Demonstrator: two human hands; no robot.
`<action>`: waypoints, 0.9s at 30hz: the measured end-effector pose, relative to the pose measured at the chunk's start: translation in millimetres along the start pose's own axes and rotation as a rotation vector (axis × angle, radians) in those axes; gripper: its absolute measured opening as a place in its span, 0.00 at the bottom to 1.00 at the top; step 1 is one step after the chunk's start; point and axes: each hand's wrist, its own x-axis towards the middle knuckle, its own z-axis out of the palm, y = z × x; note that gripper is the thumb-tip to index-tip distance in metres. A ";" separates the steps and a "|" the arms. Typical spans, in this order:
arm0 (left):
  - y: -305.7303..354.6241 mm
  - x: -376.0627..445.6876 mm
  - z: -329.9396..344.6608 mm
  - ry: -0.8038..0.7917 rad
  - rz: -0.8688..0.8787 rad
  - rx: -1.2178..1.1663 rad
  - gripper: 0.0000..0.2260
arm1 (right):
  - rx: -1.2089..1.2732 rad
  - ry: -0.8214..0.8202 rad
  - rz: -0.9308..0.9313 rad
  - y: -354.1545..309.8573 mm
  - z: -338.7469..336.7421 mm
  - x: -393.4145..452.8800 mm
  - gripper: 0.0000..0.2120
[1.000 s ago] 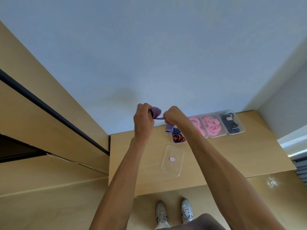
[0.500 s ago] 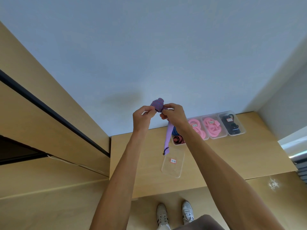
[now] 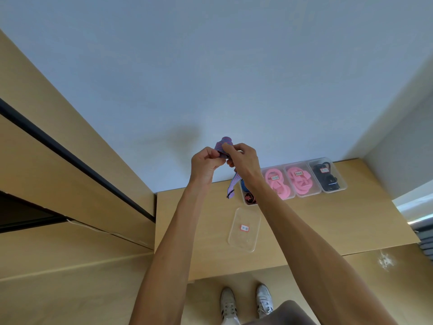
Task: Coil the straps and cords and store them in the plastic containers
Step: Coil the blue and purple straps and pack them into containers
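Pale blue wall fills the upper view, with light wooden cabinet panels along the left and a wooden table (image 3: 351, 219) below. Over the table's far edge, the left hand (image 3: 206, 164) has its fingers curled round the lower side of a purple striped strap (image 3: 224, 146), already wound into a small roll held up in front of the wall. Just beside it, touching the same roll, the right hand (image 3: 243, 160) pinches the strap from the right, thumb and fingertips closed on the coil. Both grips are closed on the strap; neither hand is free.

From under the right hand the unwound tail hangs down and slightly left, its long axis near vertical, ending in a dark clip just above the table. That loose end lies below the two hands, nearer the right one, so the remaining winding probably falls to it.

On the table below lies a clear lid (image 3: 244, 229) with a small label. Further right, against the wall, stands an open container (image 3: 248, 195) holding dark coiled cords, partly hidden by the right forearm. Beyond it sit two containers of pink coils (image 3: 290, 181) and one of black cords (image 3: 328, 177).
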 end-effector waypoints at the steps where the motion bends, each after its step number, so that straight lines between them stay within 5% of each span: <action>1: 1.4 -1.2 0.3 -0.011 -0.018 -0.043 0.10 | 0.002 0.013 -0.021 -2.0 -0.4 0.0 0.13; 4: 3.9 -2.9 -3.0 -0.009 -0.113 -0.118 0.06 | -0.002 -0.010 -0.101 -6.7 -5.0 1.1 0.06; 11: 21.3 9.1 -21.3 -0.204 -0.016 0.386 0.18 | -0.066 -0.290 -0.206 -9.8 -25.7 2.0 0.11; 17: 9.4 5.1 -19.0 -0.145 0.072 0.647 0.11 | -0.352 -0.167 -0.162 -3.7 -26.6 11.1 0.20; 21: 1.4 10.0 -15.9 -0.158 -0.046 0.411 0.09 | -0.319 -0.151 -0.194 0.2 -29.3 9.1 0.19; 27: -0.1 9.2 2.4 0.115 -0.075 -0.019 0.08 | -0.013 -0.008 -0.214 -2.3 -20.0 -0.8 0.12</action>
